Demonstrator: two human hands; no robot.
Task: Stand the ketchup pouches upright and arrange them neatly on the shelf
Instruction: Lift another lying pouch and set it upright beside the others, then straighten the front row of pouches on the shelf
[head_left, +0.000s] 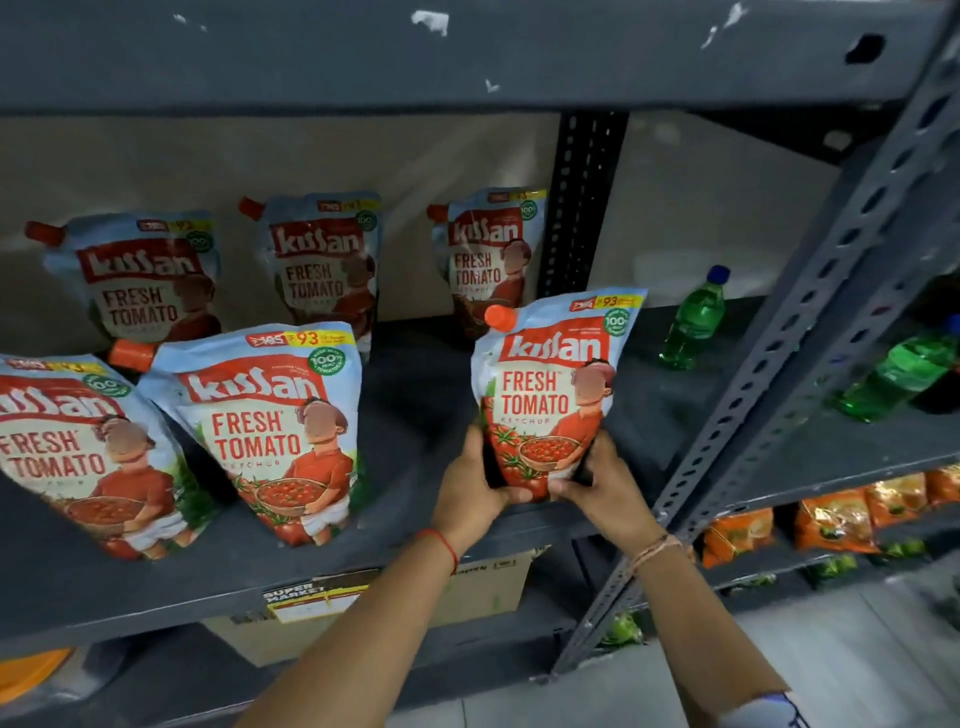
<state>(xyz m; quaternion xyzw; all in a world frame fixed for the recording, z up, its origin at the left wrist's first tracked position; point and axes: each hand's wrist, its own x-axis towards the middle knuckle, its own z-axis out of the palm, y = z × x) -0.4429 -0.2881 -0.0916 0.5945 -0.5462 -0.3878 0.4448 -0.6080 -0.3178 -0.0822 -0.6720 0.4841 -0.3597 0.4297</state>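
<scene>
Grey metal shelving is being viewed from in front, with five pouches standing on the shelf (405, 395). At about 4 o'clock from centre, a sixth pouch (550, 395) is being held upright at the shelf's front edge, its long axis vertical, leaning slightly toward 1 o'clock, label facing out and orange cap (500, 317) at its top left. Its base is being clamped from both sides: the left hand (467, 493) is being pressed against the 9 o'clock edge, the right hand (602, 486) against the 3 o'clock edge, both forearms being extended upward.
</scene>
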